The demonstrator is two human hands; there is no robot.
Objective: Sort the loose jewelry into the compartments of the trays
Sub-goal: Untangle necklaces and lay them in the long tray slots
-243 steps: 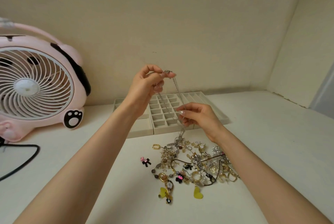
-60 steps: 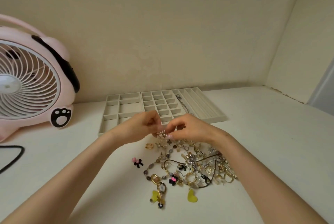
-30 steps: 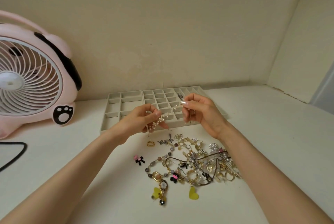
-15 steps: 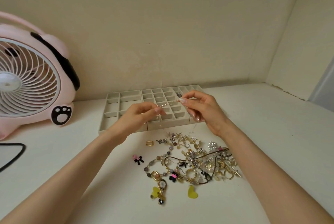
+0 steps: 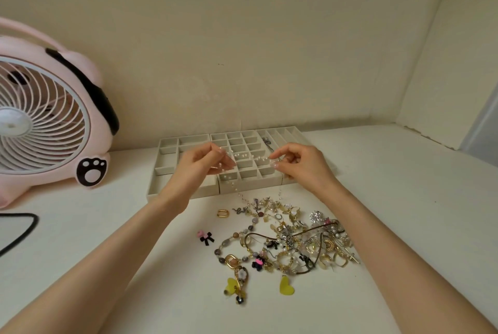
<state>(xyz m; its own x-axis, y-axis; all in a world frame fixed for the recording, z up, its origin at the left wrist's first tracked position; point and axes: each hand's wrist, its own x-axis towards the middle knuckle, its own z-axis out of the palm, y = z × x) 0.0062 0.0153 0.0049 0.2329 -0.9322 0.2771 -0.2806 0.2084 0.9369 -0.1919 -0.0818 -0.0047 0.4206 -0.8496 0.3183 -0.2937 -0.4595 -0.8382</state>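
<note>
Yellow heart charm [image 5: 286,285] nearest you | loose jewelry pile [image 5: 285,239] on white table [image 5: 404,212] | your left hand [image 5: 199,166] and right hand [image 5: 301,165] each pinch pearl strand [image 5: 244,156], stretched above trays [image 5: 188,191], tail dangling toward pile | silver chain [image 5: 268,142] in long slot | pink fan [image 5: 48,115], paw print, far left; black cable [image 5: 18,228] beside

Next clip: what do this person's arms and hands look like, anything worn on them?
Both forearms are bare, no sleeves in view. The left hand and right hand wear no gloves; no watch or bracelet shows at either wrist. Rings: cannot tell.
</note>
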